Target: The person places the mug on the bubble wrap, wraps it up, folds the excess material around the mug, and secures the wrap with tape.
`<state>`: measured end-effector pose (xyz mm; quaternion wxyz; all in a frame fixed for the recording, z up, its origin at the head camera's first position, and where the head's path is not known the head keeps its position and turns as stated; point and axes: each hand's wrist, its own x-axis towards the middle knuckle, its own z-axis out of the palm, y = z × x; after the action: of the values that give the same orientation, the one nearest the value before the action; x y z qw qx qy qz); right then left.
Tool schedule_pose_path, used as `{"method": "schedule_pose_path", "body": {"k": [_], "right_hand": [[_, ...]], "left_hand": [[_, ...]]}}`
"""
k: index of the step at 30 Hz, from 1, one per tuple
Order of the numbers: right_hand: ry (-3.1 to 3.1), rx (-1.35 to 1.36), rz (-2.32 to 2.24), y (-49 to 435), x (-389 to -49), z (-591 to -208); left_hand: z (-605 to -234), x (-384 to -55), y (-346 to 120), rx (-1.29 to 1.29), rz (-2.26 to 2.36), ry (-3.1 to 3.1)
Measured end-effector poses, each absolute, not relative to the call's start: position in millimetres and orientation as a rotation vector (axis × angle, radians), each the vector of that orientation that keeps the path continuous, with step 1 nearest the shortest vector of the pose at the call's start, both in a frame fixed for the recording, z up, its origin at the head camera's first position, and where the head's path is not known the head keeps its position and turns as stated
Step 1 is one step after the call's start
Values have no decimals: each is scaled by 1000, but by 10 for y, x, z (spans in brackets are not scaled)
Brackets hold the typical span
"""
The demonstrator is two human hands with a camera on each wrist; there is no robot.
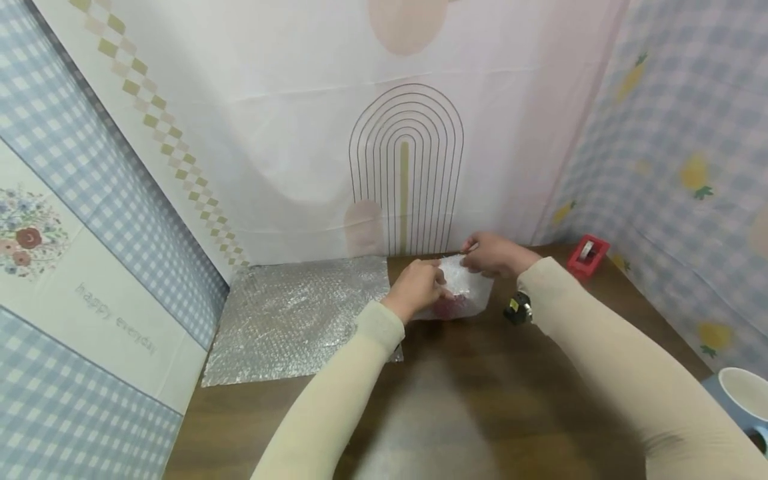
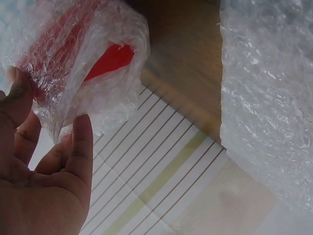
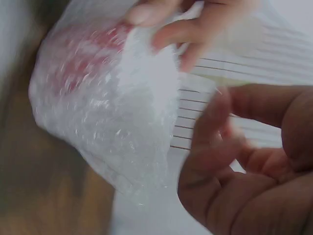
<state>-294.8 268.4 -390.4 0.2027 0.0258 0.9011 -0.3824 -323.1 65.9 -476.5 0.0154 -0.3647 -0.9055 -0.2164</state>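
Note:
A bubble-wrap bundle with something red inside is held up over the far part of the table. The red thing shows through the layers and at an open fold in the left wrist view; its kind is hidden. My left hand grips the bundle's edge between thumb and fingers. Beside its other edge is my right hand, thumb and forefinger pinching a short clear strip, which looks like tape. That strip reaches toward the wrap near the left fingers in the right wrist view.
A flat bubble-wrap sheet lies on the brown wooden table at the left. Toward the back right stands a red tape dispenser. A blue mug is at the right edge. Patterned cloth hangs behind and at both sides.

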Motion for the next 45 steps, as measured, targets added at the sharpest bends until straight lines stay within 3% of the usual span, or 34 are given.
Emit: {"method": "schedule_pose_path", "body": {"k": [13,23,29,36,45], "right_hand": [[2775,-32,-931,2744,-2745,-4230],[2759,-28,-1111,2751,-2656,-4504],[2805,-157,-1099,2944,-2819,-4832],[2869,-110,-1087,2761,-2659,-4602],[2828,4,-1116,2660,-2533,-4691]], "left_hand": [[-4768,-3234,590,-1119,-683,-2814],[-4777,-3196,569,-1098,-718,-2809],[-4744,-3182,528,-1094,-705,-2819],[-4697,-3173,508,-1058,-720,-2830],[-4795,-3152,479,-1057,-749,-2816]]}}
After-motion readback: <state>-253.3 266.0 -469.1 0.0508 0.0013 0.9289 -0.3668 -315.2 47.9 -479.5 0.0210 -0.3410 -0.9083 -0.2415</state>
